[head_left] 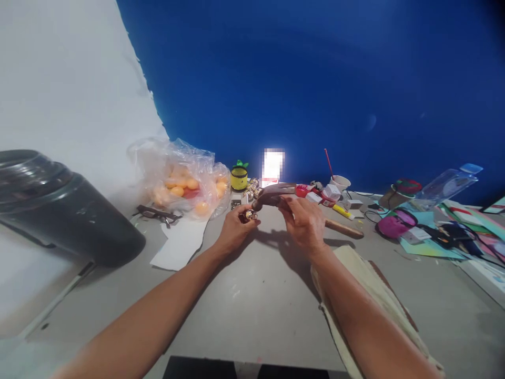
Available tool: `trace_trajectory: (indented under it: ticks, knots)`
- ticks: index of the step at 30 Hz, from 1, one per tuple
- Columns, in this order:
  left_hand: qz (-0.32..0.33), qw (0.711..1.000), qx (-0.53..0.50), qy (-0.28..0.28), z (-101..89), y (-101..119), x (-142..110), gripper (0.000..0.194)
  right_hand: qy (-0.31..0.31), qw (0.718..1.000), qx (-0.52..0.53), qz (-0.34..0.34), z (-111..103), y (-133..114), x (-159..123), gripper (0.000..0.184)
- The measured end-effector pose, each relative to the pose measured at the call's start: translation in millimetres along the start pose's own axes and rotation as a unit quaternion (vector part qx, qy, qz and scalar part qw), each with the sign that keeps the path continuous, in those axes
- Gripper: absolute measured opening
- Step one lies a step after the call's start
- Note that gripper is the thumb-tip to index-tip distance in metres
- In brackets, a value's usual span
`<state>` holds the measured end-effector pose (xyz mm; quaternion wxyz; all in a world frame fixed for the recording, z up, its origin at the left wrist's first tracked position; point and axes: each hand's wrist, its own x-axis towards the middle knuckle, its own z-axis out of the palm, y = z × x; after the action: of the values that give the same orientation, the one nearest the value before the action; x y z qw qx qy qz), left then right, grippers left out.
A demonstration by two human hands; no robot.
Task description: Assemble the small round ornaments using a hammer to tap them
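Note:
My right hand [303,221] grips a hammer just behind its dark metal head [273,195]; the wooden handle [344,228] sticks out to the right over the grey table [256,295]. The hammer head meets a small shiny metal piece [249,215], which my left hand [235,227] pinches between its fingertips. Both hands are held close together above the table's middle, near its far side.
A plastic bag of orange balls [185,181] and a pair of glasses [155,213] lie at the left, beside a dark round bin [59,205]. A yellow toy [239,178], a paper cup [340,182], a clear bottle [447,184] and coloured papers [465,231] crowd the right.

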<state>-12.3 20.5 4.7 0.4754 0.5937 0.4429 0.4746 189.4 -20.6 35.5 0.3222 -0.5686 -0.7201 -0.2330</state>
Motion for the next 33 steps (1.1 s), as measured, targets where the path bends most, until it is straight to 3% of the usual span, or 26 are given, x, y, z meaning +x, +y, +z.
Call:
trace_trajectory:
  ticks: [6,11,17,26,30,33]
  knots:
    - [-0.023,0.998,-0.03,-0.043,0.9,2,-2,0.042,-0.02,1.0,0.003,0.006,0,-1,0,0.029]
    - [-0.035,0.995,-0.065,-0.06,-0.4,8,-5,0.041,0.016,0.999,0.0,0.032,0,2,-1,0.033]
    - [-0.032,0.988,-0.116,-0.1,-0.8,7,-5,0.038,0.0,1.0,-0.014,0.012,0,-1,-1,0.028]
    - [-0.045,0.981,-0.168,-0.09,0.3,7,-3,0.036,0.01,1.0,-0.006,-0.029,-7,-8,1,0.026]
    - [-0.052,0.982,-0.17,-0.069,0.1,7,-1,0.042,0.043,0.999,-0.004,-0.005,-7,-8,1,0.028]
    - [-0.046,0.984,-0.164,-0.059,-0.7,6,-1,0.042,0.025,1.0,0.007,-0.014,-4,-8,0,0.027]
